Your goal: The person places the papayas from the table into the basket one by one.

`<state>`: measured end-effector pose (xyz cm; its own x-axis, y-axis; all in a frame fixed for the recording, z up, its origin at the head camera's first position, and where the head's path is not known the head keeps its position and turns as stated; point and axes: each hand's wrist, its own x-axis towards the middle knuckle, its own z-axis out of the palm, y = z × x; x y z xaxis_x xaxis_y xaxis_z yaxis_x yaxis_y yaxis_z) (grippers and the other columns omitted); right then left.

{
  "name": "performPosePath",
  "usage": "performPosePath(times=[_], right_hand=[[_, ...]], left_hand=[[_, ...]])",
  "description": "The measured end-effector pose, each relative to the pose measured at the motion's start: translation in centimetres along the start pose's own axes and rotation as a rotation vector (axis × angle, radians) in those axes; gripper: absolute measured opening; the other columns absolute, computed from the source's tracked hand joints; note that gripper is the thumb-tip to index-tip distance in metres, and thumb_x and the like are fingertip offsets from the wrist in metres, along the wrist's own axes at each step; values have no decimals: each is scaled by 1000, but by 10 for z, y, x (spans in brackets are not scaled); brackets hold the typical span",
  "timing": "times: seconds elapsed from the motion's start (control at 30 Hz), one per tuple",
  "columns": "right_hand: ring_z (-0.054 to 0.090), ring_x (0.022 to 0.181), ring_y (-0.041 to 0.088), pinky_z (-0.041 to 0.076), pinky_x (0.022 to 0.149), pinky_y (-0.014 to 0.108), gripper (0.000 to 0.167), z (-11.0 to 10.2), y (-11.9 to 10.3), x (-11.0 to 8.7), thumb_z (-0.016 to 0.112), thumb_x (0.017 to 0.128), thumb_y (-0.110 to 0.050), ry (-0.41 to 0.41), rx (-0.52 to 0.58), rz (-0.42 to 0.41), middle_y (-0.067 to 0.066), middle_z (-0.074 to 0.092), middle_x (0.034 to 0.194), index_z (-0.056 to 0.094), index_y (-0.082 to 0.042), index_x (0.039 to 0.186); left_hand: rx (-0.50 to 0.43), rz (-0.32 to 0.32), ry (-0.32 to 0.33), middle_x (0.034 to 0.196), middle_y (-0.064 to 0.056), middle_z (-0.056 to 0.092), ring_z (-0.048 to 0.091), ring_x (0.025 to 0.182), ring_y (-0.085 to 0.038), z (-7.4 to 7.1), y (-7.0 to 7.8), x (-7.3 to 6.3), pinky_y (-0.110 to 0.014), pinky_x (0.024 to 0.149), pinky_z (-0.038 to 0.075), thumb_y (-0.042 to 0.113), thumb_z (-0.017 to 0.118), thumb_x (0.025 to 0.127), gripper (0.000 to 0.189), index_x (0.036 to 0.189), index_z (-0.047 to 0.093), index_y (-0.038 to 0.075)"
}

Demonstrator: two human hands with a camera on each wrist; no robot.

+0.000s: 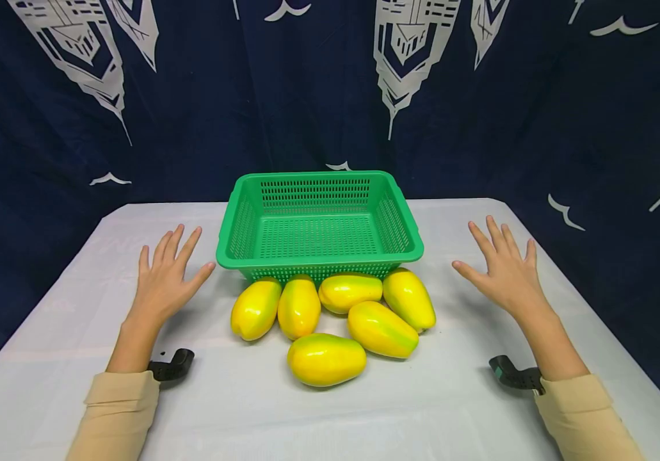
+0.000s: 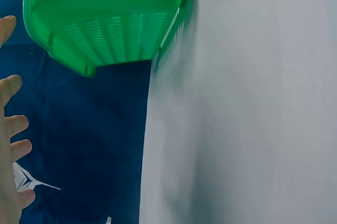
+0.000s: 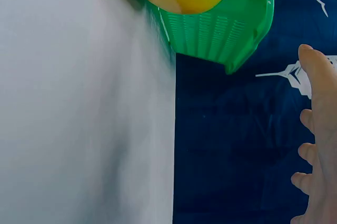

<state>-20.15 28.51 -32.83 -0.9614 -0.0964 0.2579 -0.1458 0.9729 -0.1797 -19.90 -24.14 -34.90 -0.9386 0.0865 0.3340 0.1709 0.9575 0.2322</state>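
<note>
My left hand (image 1: 164, 282) is held over the left side of the table, fingers straight and spread, touching nothing. Over the right side, my right hand (image 1: 507, 275) likewise has its fingers spread and holds nothing. Between them stands a green plastic basket (image 1: 319, 264) with slotted walls and nothing inside. Several glossy yellow-green, mango-like fruits lie in front of it: a row along its near wall, including a fruit (image 1: 256, 308) at the left and another (image 1: 409, 298) at the right, with a tilted one (image 1: 383, 329) and a nearest one (image 1: 326, 360) before them.
A white cloth covers the table (image 1: 422, 416). Behind its far edge hangs a dark blue curtain (image 1: 306, 96) with white printed shapes. Black wrist devices sit on the left wrist (image 1: 173, 365) and the right wrist (image 1: 515, 374), below tan sleeves.
</note>
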Motion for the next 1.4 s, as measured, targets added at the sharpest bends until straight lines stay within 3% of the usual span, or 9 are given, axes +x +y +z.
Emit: performPosePath(times=[0.63, 1.1, 1.4], right_hand=[[11, 138, 38, 4, 105, 66, 78, 9, -9, -9, 47, 85, -55, 80, 74, -40, 13, 8, 153, 13, -21, 147], [17, 138, 35, 10, 105, 65, 75, 15, -20, -16, 48, 86, -51, 139, 130, -91, 14, 15, 152, 18, -19, 146], [26, 132, 40, 16, 104, 64, 73, 21, -25, -20, 53, 85, -47, 152, 194, -118, 14, 19, 151, 22, -19, 145]], left_hand=[[-113, 37, 147, 148, -15, 25, 23, 132, -39, 12, 14, 5, -63, 105, 9, 56, 39, 88, 66, 144, 24, 23], [-349, -23, 110, 150, -13, 19, 20, 134, -40, 19, 26, 11, -67, 101, 15, 51, 40, 90, 63, 145, 22, 24], [-497, -56, 109, 150, -15, 18, 20, 134, -42, 28, 31, 15, -68, 100, 20, 44, 42, 92, 59, 144, 25, 22]])
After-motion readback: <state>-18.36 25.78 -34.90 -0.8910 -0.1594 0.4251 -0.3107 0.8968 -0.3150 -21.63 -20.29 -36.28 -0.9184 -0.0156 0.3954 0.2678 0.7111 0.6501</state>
